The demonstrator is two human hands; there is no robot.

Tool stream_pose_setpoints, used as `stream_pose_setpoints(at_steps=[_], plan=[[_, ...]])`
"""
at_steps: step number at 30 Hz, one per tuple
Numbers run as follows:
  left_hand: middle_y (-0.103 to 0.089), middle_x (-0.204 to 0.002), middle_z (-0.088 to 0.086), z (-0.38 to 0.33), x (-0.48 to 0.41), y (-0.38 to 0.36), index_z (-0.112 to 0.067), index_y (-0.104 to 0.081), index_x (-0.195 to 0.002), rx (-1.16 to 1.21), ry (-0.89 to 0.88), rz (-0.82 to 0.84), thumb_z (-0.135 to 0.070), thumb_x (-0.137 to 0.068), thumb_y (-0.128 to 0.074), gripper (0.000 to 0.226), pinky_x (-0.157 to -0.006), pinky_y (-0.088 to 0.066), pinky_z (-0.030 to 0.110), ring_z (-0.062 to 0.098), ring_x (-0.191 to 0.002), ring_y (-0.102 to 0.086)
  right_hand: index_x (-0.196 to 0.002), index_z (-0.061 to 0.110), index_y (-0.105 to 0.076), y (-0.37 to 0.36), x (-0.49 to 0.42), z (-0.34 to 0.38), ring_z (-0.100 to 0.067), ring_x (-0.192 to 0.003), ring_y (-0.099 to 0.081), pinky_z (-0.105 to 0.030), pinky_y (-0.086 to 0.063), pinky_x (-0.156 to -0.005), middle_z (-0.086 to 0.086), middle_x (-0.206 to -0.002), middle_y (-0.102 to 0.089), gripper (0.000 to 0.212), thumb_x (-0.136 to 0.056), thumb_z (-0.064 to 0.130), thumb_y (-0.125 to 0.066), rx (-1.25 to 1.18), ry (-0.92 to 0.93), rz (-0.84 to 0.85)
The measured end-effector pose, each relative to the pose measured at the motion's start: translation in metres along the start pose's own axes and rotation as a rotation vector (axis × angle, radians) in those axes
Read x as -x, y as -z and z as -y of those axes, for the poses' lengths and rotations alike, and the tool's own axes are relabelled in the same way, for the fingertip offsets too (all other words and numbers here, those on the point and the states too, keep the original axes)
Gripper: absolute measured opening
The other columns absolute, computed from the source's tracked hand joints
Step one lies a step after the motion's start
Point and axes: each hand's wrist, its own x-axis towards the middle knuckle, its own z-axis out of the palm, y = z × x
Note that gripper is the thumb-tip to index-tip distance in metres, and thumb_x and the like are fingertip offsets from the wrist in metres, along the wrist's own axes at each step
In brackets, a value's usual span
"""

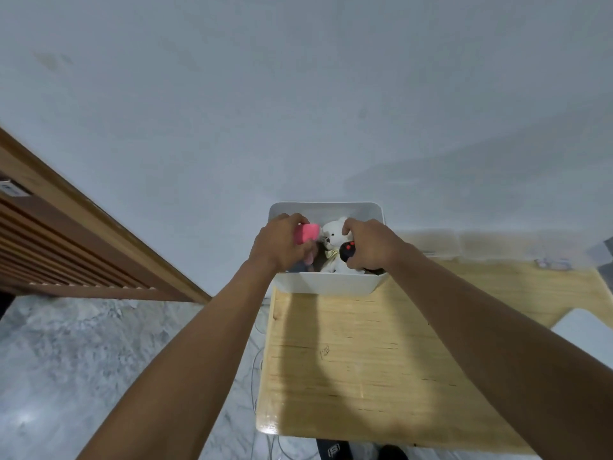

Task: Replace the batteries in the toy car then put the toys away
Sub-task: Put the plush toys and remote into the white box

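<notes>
Over the white bin (326, 283) at the counter's (348, 353) far edge, left hand (282, 244) clutches a pink toy (306, 234), right hand (368, 245) grips a black toy (347, 251) beside the bear (335, 237); best lowered gently before letting go.

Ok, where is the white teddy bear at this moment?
In the head view the white teddy bear sits inside the white bin at the table's far edge, between the left hand holding a pink toy and the right hand.
</notes>
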Motion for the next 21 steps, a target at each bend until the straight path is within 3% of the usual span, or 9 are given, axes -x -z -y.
stream_pose_setpoints(at_steps=[2, 5, 9, 14, 18, 21], plan=[[-0.063, -0.113, 0.001, 0.003, 0.001, -0.006, -0.028, -0.063, -0.124, -0.019, 0.034, 0.016, -0.039, -0.084, -0.07, 0.042, -0.082, -0.051, 0.037, 0.027, -0.102, -0.062, -0.131, 0.02, -0.057, -0.003, -0.008, -0.001, -0.028, -0.111, -0.059, -0.034, -0.053, -0.084, -0.009, -0.116, -0.064, 0.066, -0.069, 0.02, -0.078, 0.04, -0.005, 0.001], [-0.064, -0.113, 0.004, 0.007, -0.001, -0.014, -0.026, -0.064, -0.125, -0.01, 0.054, 0.038, -0.038, -0.083, -0.073, 0.045, -0.08, -0.05, 0.035, 0.028, -0.104, -0.062, -0.127, 0.023, -0.064, -0.01, -0.017, -0.002, -0.029, -0.114, -0.059, -0.037, -0.053, -0.092, -0.007, -0.119, -0.066, 0.056, -0.071, 0.024, -0.075, 0.078, 0.006, -0.026], [-0.069, -0.118, 0.008, 0.015, -0.003, -0.023, -0.02, -0.066, -0.126, 0.001, 0.084, 0.118, -0.032, -0.084, -0.077, 0.046, -0.088, -0.054, 0.035, 0.028, -0.11, -0.063, -0.105, 0.025, -0.074, -0.024, -0.023, -0.005, -0.028, -0.106, -0.066, -0.033, -0.055, -0.089, -0.009, -0.113, -0.069, 0.027, -0.08, 0.017, -0.07, 0.051, 0.022, 0.003], [-0.074, -0.111, 0.006, 0.021, 0.002, -0.029, -0.019, -0.068, -0.12, 0.023, 0.069, 0.122, -0.026, -0.084, -0.077, 0.038, -0.084, -0.053, 0.032, 0.028, -0.104, -0.066, -0.094, 0.03, -0.077, -0.039, -0.026, -0.008, -0.023, -0.093, -0.07, -0.034, -0.057, -0.088, -0.006, -0.105, -0.072, 0.025, -0.078, 0.013, -0.064, -0.035, 0.046, -0.005], [-0.074, -0.109, 0.001, 0.013, -0.002, -0.019, -0.02, -0.07, -0.115, 0.073, 0.071, 0.043, -0.031, -0.087, -0.075, 0.03, -0.085, -0.055, 0.031, 0.02, -0.098, -0.068, -0.093, 0.024, -0.077, -0.011, -0.014, -0.016, -0.008, -0.064, -0.059, -0.028, -0.055, -0.075, 0.005, -0.076, -0.07, 0.02, -0.084, 0.015, -0.062, -0.255, 0.042, -0.268], [-0.073, -0.106, -0.003, -0.019, -0.016, -0.011, -0.023, -0.071, -0.11, 0.138, 0.0, -0.018, -0.029, -0.089, -0.07, 0.022, -0.088, -0.057, 0.036, 0.017, -0.096, -0.068, -0.093, 0.023, -0.076, 0.019, 0.008, -0.038, -0.017, -0.071, -0.062, -0.027, -0.051, -0.07, 0.002, -0.08, -0.073, 0.017, -0.084, 0.018, -0.062, -0.317, 0.013, -0.481]])
